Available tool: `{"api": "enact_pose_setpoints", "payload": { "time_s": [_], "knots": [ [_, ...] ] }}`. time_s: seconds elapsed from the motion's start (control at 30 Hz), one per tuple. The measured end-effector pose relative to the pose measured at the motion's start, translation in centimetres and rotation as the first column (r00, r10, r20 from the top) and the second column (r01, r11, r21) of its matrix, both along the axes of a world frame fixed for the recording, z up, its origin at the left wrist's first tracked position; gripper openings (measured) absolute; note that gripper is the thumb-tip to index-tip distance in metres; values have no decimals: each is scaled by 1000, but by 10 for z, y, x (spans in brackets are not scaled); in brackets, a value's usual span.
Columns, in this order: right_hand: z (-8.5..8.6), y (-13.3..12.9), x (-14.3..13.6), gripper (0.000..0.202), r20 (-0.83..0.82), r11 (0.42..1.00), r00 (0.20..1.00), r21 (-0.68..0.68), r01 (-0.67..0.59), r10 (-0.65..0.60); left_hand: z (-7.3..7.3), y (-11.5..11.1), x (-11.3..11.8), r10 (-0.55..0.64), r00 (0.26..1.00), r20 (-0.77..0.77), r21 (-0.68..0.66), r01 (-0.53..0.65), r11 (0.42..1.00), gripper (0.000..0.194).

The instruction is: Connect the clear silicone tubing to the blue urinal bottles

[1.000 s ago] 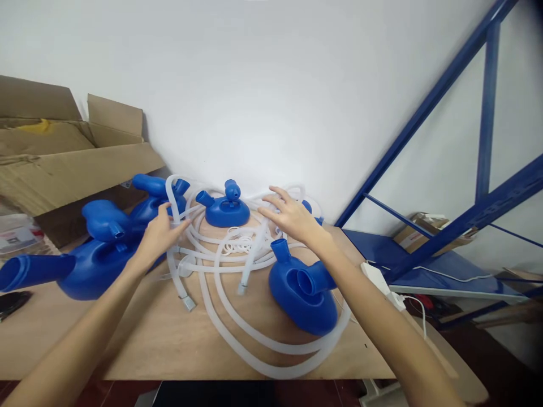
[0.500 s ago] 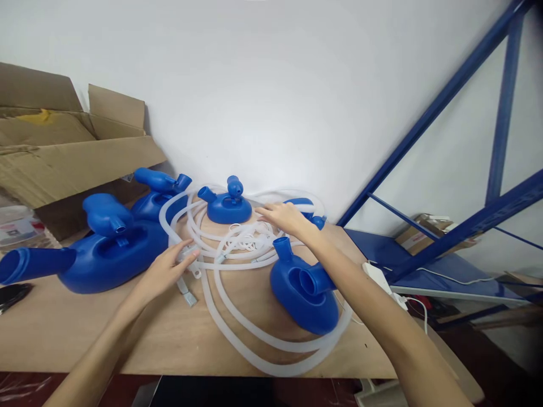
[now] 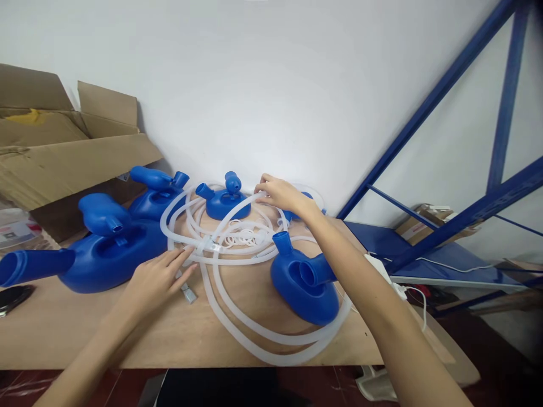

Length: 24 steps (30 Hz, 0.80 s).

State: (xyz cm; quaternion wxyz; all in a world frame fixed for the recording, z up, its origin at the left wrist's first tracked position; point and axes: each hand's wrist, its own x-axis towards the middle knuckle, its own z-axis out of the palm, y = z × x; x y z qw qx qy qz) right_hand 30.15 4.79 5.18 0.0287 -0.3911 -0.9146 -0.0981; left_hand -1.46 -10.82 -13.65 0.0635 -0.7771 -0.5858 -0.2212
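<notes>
Several loops of translucent tubing (image 3: 271,357) lie on the wooden table (image 3: 169,339). My right hand (image 3: 275,192) is closed on a raised stretch of tube above the coils. Fingers spread, my left hand (image 3: 163,277) rests at the coils' left side, its fingertips near the tube and a grey clip (image 3: 189,294). White rings (image 3: 246,237) are heaped inside the loops. One blue bottle (image 3: 303,288) stands under my right forearm, a smaller-looking one (image 3: 228,204) behind the coils, and another (image 3: 114,254) at the left. A further blue piece is partly hidden behind my right hand.
An open cardboard box (image 3: 80,161) stands at the back left, near a clear tub (image 3: 19,232). A black object (image 3: 14,298) lies at the left edge. Blue shelving (image 3: 424,249) rises at the right, with a white power strip (image 3: 384,274) beside the table.
My right hand has risen slightly and closed on a tube, lifting it into an arc. My left hand has drawn back a little toward me, its fingers straighter. The view has shifted slightly.
</notes>
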Motion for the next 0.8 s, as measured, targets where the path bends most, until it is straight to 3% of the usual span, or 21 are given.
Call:
{"api": "enact_pose_setpoints", "payload": {
  "time_s": [0.17,0.27,0.33,0.4,0.47,0.53,0.63,0.7,0.8],
  "knots": [
    [-37,6,-2,42,83,981,996,-194,-28,44,-47,-7,-30,-110,993,-47,87,114,990,63],
    [-50,-3,2,60,70,914,987,-390,-109,148,-74,-12,-49,-210,975,-76,63,215,975,72],
    [-51,-11,11,61,-8,820,991,-560,-115,134,-80,-15,-56,-264,963,-56,37,266,963,74],
    [-47,-19,22,62,-62,710,996,-699,-85,58,-77,-16,-58,-293,956,-34,32,294,955,64],
    [-45,-26,30,65,-45,658,999,-751,-50,25,-70,-14,-57,-284,958,-37,26,285,958,53],
    [-47,-34,32,63,73,746,995,-666,-4,71,-63,-9,-53,-233,970,-70,25,236,972,53],
    [-56,-47,24,55,288,914,954,-403,43,82,-54,3,-49,-198,971,-134,26,203,979,52],
    [-62,-53,16,54,340,961,940,-268,75,21,-47,11,-49,-225,966,-130,52,233,971,52],
    [-71,-59,7,50,346,986,934,-105,127,-83,-33,20,-51,-245,967,-73,145,253,957,45]
  ]
}}
